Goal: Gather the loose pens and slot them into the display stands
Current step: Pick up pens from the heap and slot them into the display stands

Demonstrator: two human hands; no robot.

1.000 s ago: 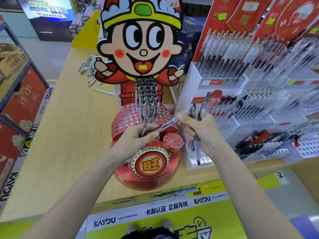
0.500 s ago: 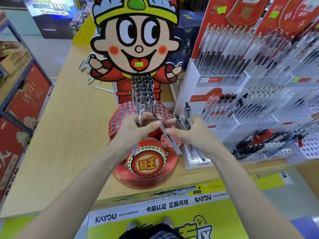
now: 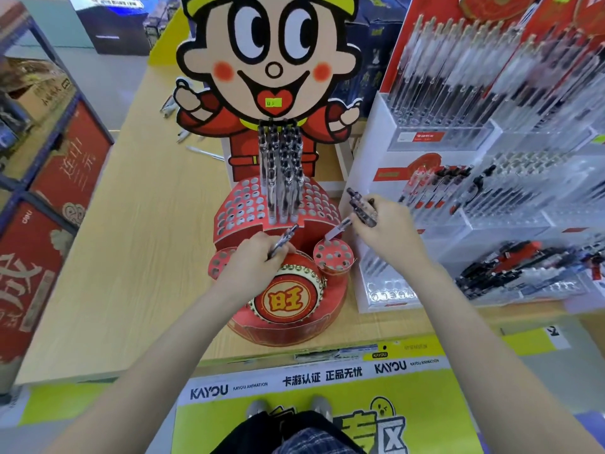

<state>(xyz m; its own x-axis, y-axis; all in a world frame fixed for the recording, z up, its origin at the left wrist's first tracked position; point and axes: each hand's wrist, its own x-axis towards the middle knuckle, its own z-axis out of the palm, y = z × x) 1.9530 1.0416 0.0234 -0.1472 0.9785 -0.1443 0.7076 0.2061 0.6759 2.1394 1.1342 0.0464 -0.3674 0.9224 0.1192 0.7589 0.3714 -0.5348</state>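
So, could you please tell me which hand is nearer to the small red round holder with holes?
Right. The right hand is just above the small red round holder; the left hand lies across the drum.

The round display stand (image 3: 288,309) sat on the table (image 3: 137,257) before the character cutout (image 3: 268,70). Pens (image 3: 281,178) stood in its upper tier. The tiered pen rack (image 3: 491,198) stood right of it; loose pens (image 3: 173,106) lay behind at the left.
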